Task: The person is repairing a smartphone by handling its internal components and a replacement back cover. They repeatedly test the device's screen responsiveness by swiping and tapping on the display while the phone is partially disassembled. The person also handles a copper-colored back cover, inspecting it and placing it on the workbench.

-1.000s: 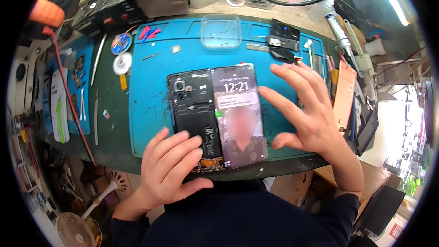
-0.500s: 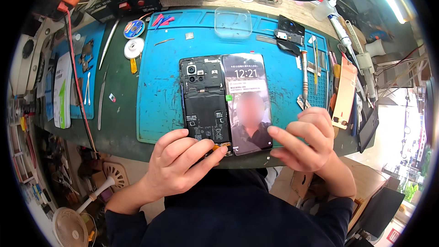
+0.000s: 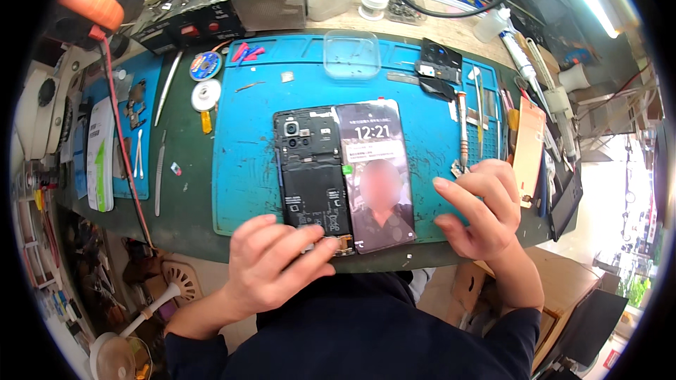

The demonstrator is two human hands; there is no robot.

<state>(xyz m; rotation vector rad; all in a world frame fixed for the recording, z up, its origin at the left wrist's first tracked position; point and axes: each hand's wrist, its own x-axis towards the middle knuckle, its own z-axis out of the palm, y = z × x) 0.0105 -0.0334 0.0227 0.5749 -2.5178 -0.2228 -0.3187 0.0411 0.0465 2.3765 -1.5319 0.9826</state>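
An opened phone body (image 3: 310, 183) with its inner boards and battery exposed lies on a blue mat (image 3: 246, 141). Directly beside it, on the right, is a lit phone screen (image 3: 377, 137) showing a clock and a blurred picture. My left hand (image 3: 271, 264) is at the body's lower end, fingers apart and bent, some tips over the battery area; whether they touch it I cannot tell. My right hand (image 3: 482, 214) hovers right of the screen, holding nothing, fingers curled loosely with the thumb apart from the index.
Behind are a clear plastic box (image 3: 351, 56), small black parts (image 3: 440, 63) and an equipment box (image 3: 190, 28). A screwdriver (image 3: 462, 127) and a copper-coloured panel (image 3: 528, 148) lie right. Left are solder spools (image 3: 205, 65), a red cable (image 3: 123, 148) and swabs (image 3: 139, 158).
My right hand's fingers have bent and moved down from the screen's upper right, then drawn away rightward from its lower edge. My left hand stays at the body's lower end, fingers slightly shifted.
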